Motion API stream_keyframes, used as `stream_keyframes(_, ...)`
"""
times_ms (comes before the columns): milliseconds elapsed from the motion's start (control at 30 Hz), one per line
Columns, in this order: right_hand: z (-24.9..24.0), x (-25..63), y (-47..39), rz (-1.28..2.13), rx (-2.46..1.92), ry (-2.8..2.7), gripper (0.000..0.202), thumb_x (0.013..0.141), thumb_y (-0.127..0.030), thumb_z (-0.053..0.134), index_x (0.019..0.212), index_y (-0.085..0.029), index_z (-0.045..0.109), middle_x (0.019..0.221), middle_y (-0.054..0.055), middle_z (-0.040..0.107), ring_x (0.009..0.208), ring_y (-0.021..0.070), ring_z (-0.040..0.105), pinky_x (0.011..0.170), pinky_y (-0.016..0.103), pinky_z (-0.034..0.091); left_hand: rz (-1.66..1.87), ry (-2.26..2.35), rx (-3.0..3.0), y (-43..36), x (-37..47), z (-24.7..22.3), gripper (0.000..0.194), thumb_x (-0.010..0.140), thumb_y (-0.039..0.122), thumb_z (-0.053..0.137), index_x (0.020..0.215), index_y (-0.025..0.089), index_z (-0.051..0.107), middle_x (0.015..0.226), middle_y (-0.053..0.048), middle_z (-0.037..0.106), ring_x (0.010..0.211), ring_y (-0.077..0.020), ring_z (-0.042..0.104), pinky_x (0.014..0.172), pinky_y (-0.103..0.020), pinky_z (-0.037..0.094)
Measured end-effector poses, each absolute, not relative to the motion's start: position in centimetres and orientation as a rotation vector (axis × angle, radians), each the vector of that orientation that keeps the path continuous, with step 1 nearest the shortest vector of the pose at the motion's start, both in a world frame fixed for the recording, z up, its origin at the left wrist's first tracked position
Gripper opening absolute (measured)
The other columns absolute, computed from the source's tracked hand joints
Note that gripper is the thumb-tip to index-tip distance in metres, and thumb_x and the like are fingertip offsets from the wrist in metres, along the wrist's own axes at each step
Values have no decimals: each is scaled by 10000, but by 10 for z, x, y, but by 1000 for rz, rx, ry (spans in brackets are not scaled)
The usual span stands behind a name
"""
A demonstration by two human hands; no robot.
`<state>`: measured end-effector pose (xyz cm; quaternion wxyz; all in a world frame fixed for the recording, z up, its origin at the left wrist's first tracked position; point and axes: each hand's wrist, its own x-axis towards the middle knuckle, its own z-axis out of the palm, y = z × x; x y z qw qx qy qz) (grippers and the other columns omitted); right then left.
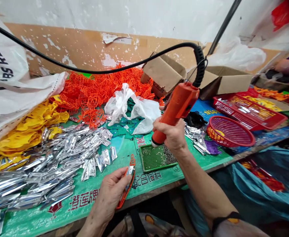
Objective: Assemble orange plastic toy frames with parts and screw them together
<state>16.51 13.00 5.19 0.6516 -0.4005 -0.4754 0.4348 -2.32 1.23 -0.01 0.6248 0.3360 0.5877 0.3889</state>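
Observation:
My left hand [113, 189] pinches an orange plastic frame [121, 201] with a silvery metal plate [130, 170] in it, at the table's front edge. My right hand [171, 135] is wrapped round an orange electric screwdriver [175, 107], whose tip points down over a green perforated tray [152, 158]. Small dark metal screws [168, 156] lie in the tray's right part. Many loose silvery metal plates [75, 148] are spread over the table's left side, some set in a row near my left hand.
Orange frames [85, 90] pile up at the back, with yellow pieces [28, 126] at left. A white plastic bag [146, 110] lies mid-table. Cardboard boxes [230, 80], a red round basket [233, 131] and a red crate [270, 120] stand right. A black cable [97, 71] hangs across.

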Motion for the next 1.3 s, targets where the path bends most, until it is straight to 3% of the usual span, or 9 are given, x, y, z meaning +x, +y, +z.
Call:
stream_keyframes(133,48,162,128,1006,-868,-1042,521,559,-250,780,1056,-201,632,620,-67,600,541,133,536,613,350,458,907,1345,757,12,-21,1,410,627,447,783,932,173,800,600,10,633,496,-84,412,422,-182,238)
stream_keyframes(333,42,160,129,974,-865,-1041,614,577,-242,757,1171,-216,603,639,-66,606,542,133,536,617,349,465,895,1374,764,11,-22,3,430,639,444,771,963,162,797,457,41,534,420,-84,363,400,-196,243)
stream_keyframes(500,40,158,130,977,-882,-1041,572,571,-239,766,1125,-210,622,639,-63,595,546,130,534,633,357,479,885,1381,749,10,-22,1,444,656,433,760,1002,156,787,423,66,466,379,-59,272,370,-190,199)
stream_keyframes(667,37,159,129,974,-909,-1072,351,584,-254,751,919,-215,654,657,-44,596,571,142,543,645,385,500,856,1382,739,9,-23,-1,448,682,423,748,1041,157,772,417,82,429,370,-47,220,359,-189,155)
stream_keyframes(800,35,159,129,956,-908,-1083,264,590,-247,748,830,-221,644,658,-38,600,579,149,548,667,402,509,875,1384,742,9,-23,-3,446,687,422,746,1047,160,773,463,53,511,388,-58,295,372,-189,206)
stream_keyframes(1033,36,159,128,977,-873,-1070,468,586,-225,762,1038,-234,642,653,-56,611,553,144,547,658,391,501,922,1352,752,13,-20,0,375,621,413,795,916,181,803,706,-29,722,616,-136,572,559,-209,423)
stream_keyframes(1167,36,158,128,976,-897,-1082,605,584,-231,773,1162,-246,594,655,-65,615,541,144,550,617,372,491,916,1332,753,14,-17,2,365,638,408,790,927,185,802,779,-45,746,672,-156,611,619,-225,454)
stream_keyframes(1300,37,156,127,965,-901,-1089,614,582,-229,787,1164,-249,594,650,-70,625,544,141,554,600,351,483,911,1328,717,13,-14,1,361,654,400,790,949,191,798,756,-30,735,641,-135,594,586,-205,445)
